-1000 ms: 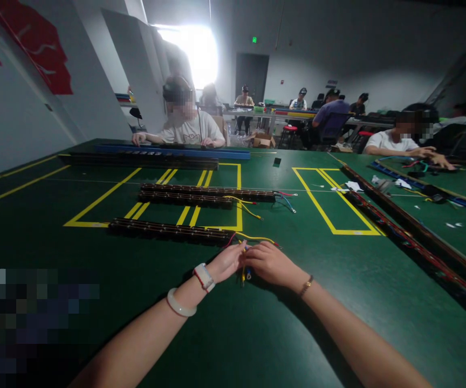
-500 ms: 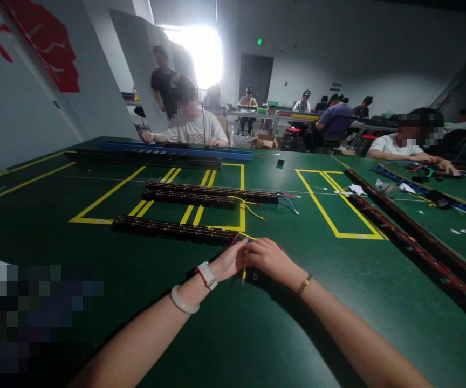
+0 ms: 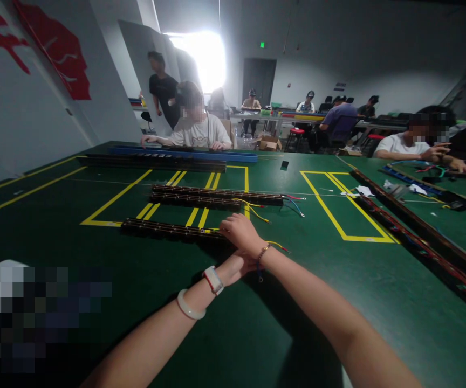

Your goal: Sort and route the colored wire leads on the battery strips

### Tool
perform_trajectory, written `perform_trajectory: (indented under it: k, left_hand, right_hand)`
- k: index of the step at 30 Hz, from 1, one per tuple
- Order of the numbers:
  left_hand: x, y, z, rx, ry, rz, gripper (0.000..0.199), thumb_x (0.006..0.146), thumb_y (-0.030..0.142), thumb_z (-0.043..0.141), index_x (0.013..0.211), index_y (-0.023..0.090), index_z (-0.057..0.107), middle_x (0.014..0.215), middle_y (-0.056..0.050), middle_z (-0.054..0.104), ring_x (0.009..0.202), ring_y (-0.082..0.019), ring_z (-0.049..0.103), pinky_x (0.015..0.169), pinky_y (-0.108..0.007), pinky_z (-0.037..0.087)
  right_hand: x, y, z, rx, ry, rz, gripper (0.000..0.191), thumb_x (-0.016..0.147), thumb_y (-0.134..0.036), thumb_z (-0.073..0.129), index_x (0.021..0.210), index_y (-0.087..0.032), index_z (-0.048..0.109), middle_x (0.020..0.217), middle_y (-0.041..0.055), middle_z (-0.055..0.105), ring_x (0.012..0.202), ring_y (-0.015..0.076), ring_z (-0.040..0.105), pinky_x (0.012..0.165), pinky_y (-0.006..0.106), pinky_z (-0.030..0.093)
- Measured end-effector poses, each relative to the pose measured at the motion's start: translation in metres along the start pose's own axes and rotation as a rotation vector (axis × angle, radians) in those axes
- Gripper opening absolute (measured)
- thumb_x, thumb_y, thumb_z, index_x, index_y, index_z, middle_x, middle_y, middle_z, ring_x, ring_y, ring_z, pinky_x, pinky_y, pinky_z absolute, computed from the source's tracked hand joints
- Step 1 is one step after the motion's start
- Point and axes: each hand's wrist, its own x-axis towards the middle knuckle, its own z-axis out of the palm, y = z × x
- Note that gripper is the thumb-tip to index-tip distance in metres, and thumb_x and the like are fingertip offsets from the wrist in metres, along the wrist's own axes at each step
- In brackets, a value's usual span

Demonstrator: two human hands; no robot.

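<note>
My right hand crosses over my left and pinches a yellow wire above the right end of a long black strip. The wire's ring terminal points left along the strip. My left hand is closed beneath my right wrist, its fingers partly hidden. Below it hangs a dark blue wire with a ring terminal. Another yellow wire with a red-sleeved end sticks out to the right of my right wrist.
Two more black strips with yellow, red and blue wires lie beyond. Long wired strips run along the right. Black and blue rails lie at the far edge, before a seated person. Yellow tape marks the green table.
My right hand has moved up and left over my left hand, bringing a yellow wire's end from below my hands to above the strip. My left hand has stayed nearly in place.
</note>
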Motion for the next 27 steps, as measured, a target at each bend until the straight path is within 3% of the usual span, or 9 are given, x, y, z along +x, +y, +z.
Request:
perform_trajectory:
  k: [4, 10, 14, 19, 27]
  left_hand:
    - [0.002, 0.002, 0.001, 0.029, -0.049, 0.004, 0.028, 0.085, 0.021, 0.052, 0.11, 0.011, 0.059, 0.103, -0.013, 0.065, 0.096, -0.022, 0.059, 0.089, -0.039, 0.045]
    - [0.005, -0.004, -0.009, 0.044, -0.099, 0.006, 0.036, 0.088, 0.02, 0.044, 0.121, 0.014, 0.054, 0.111, -0.01, 0.062, 0.104, -0.021, 0.056, 0.088, -0.034, 0.046]
    - [0.003, -0.004, -0.009, 0.022, -0.028, 0.004, 0.036, 0.087, 0.013, 0.039, 0.119, 0.019, 0.055, 0.121, -0.005, 0.057, 0.11, -0.02, 0.051, 0.086, -0.031, 0.046]
    - [-0.001, -0.001, 0.001, 0.02, 0.144, -0.014, 0.028, 0.084, 0.008, 0.04, 0.106, 0.017, 0.057, 0.116, -0.006, 0.058, 0.109, -0.019, 0.05, 0.085, -0.028, 0.046]
    - [-0.009, 0.005, 0.014, 0.021, 0.132, -0.009, 0.023, 0.088, 0.008, 0.035, 0.1, 0.016, 0.054, 0.099, -0.005, 0.06, 0.087, -0.014, 0.059, 0.074, -0.027, 0.049]
  right_hand:
    - [0.008, 0.001, 0.011, -0.034, -0.056, 0.01, 0.018, 0.091, -0.026, 0.052, 0.082, -0.015, 0.063, 0.081, 0.0048, 0.06, 0.08, 0.0148, 0.047, 0.073, 0.027, 0.03]
    - [0.0, -0.001, 0.012, -0.082, -0.08, -0.1, 0.02, 0.093, -0.029, 0.05, 0.085, -0.016, 0.062, 0.084, 0.0058, 0.058, 0.082, 0.016, 0.045, 0.077, 0.028, 0.031]
    - [-0.004, -0.004, 0.011, -0.186, -0.077, -0.193, 0.01, 0.09, -0.021, 0.052, 0.089, -0.016, 0.061, 0.088, 0.0062, 0.057, 0.084, 0.0183, 0.045, 0.077, 0.031, 0.033]
    - [-0.006, -0.003, 0.011, -0.222, -0.097, -0.208, 0.009, 0.09, -0.018, 0.051, 0.092, -0.015, 0.06, 0.089, 0.0068, 0.057, 0.085, 0.019, 0.046, 0.078, 0.032, 0.033]
    - [-0.022, -0.007, -0.01, -0.087, 0.007, -0.154, 0.03, 0.091, -0.032, 0.052, 0.118, -0.018, 0.057, 0.104, 0.0073, 0.059, 0.094, 0.0178, 0.05, 0.084, 0.032, 0.037]
